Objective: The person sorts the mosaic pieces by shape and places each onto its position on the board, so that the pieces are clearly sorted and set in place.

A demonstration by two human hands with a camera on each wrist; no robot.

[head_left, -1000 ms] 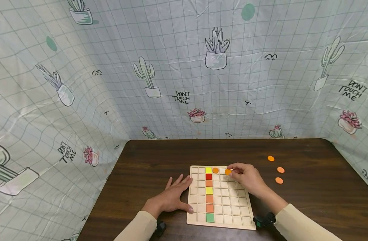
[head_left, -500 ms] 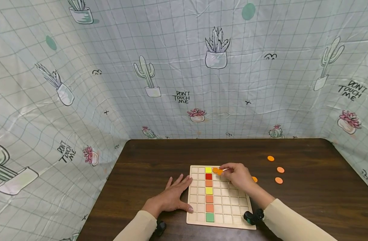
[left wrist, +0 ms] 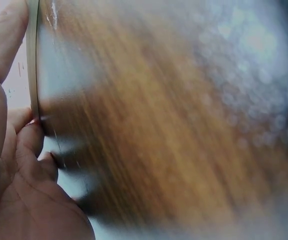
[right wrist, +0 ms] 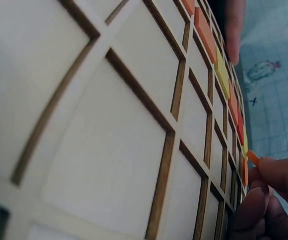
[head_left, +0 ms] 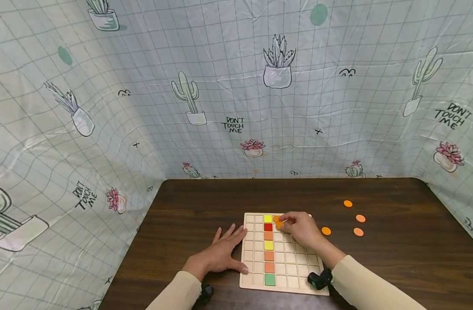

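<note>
A pale wooden grid board [head_left: 298, 270] lies on the table, one column filled with coloured square tiles [head_left: 269, 245]: yellow, red, orange and green. My right hand [head_left: 304, 229] pinches an orange disc [head_left: 279, 225] between thumb and fingertips over the far part of the board. In the right wrist view that disc [right wrist: 254, 158] appears edge-on and tilted. Just beyond it another orange disc [head_left: 276, 218] sits in the far row, beside the yellow tile. My left hand [head_left: 220, 253] lies spread at the board's left side, thumb and fingertips touching the rim [left wrist: 33, 60].
Several loose discs, orange [head_left: 347, 203] and paler orange [head_left: 360, 218], lie on the dark wooden table [head_left: 197, 198] right of the board. A printed cloth [head_left: 221, 86] with cactus drawings hangs behind and beside the table.
The right hand has carried its disc leftward across the board, then slightly nearer to me, beside the placed disc. A loose orange disc right of the board has come into view. The left hand stays put.
</note>
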